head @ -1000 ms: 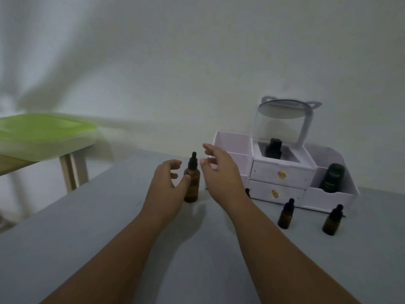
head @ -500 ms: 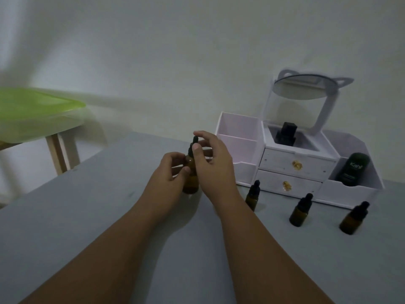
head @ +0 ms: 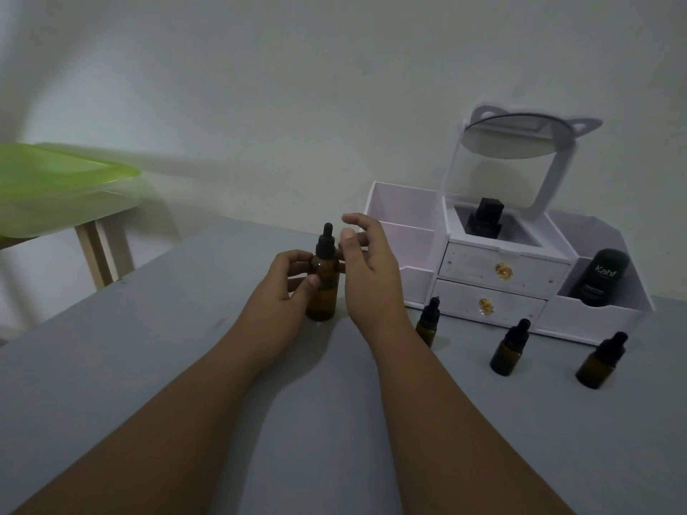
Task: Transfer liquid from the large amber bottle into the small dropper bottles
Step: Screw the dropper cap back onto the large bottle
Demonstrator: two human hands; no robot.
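Note:
The large amber bottle stands upright on the grey table, its black dropper cap on top. My left hand grips the bottle's body from the left, thumb across the front. Just right of the cap, my right hand has its fingers loosely spread, the thumb close beside the cap without clasping it. Three small amber dropper bottles stand capped in a row to the right, in front of the organizer.
A white drawer organizer with a round mirror stands at the back right; it holds a black bottle and a dark Kahf tube. A green-lidded box rests on a wooden stand at the left.
My left hand has closed round the large bottle. My right hand, which pinched the cap half a second ago, has loosened and opened its fingers beside it.

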